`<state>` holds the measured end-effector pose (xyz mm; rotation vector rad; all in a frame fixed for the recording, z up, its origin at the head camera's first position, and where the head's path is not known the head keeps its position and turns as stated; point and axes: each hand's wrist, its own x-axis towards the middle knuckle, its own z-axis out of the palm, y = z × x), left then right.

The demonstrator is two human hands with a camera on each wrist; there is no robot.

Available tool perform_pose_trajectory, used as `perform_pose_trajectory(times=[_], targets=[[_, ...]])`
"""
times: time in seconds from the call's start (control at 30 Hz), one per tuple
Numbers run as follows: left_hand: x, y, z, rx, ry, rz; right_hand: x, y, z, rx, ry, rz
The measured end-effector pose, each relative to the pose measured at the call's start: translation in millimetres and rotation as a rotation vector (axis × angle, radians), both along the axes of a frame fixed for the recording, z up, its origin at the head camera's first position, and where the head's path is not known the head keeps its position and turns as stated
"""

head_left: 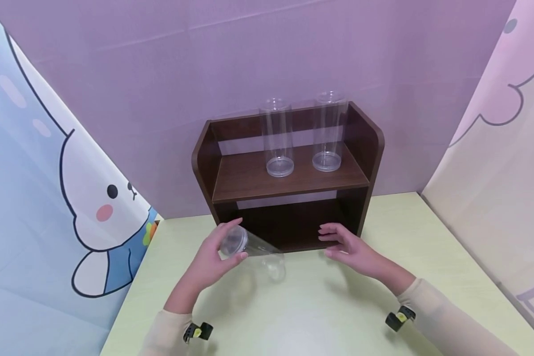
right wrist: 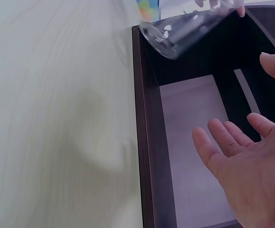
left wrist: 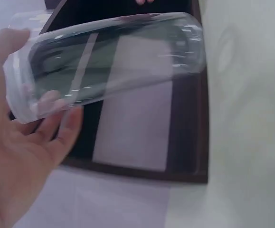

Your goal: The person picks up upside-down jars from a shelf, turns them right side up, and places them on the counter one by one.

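My left hand (head_left: 214, 257) grips a clear plastic jar (left wrist: 113, 61) around its lidded end, thumb on one side and fingers on the other. The jar is tilted, its far end pointing down and to the right, in front of the lower shelf of a dark brown wooden rack (head_left: 289, 185). Fingers slightly bent and spread, my right hand (head_left: 351, 252) hovers before the rack's lower right side with nothing in it. Two more clear jars, a left one (head_left: 279, 143) and a right one (head_left: 328, 138), stand upright on the upper shelf.
The rack stands on a pale yellow-green table (head_left: 293, 316) against a purple cloth backdrop (head_left: 160, 89). A cartoon-printed curtain (head_left: 98, 207) hangs on the left, and a pale printed curtain (head_left: 498, 207) on the right. Each wrist wears a small black camera.
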<state>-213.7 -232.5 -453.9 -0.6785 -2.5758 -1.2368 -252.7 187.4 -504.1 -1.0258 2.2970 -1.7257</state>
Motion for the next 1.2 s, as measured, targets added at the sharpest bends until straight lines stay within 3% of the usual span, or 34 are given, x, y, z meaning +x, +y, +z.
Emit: perform_pose_trajectory(times=[0.23,0.5,0.7,1.2], targets=[[1.2,-17,14.0,-0.169,-0.043,0.032,0.8,1,-1.3,0.011,0.003,-0.004],[-1.0,-29,25.8,-0.275,-0.109,0.07,1.6,1,-1.2,0.017,-0.018,0.007],[-2.6,-30,32.6,-0.313,-0.144,0.065,2.9,2,-0.3,0.032,-0.016,0.003],[-5.2,-19,36.3,-0.35,-0.142,0.029,4.4,3,2.6,0.063,-0.043,-0.003]])
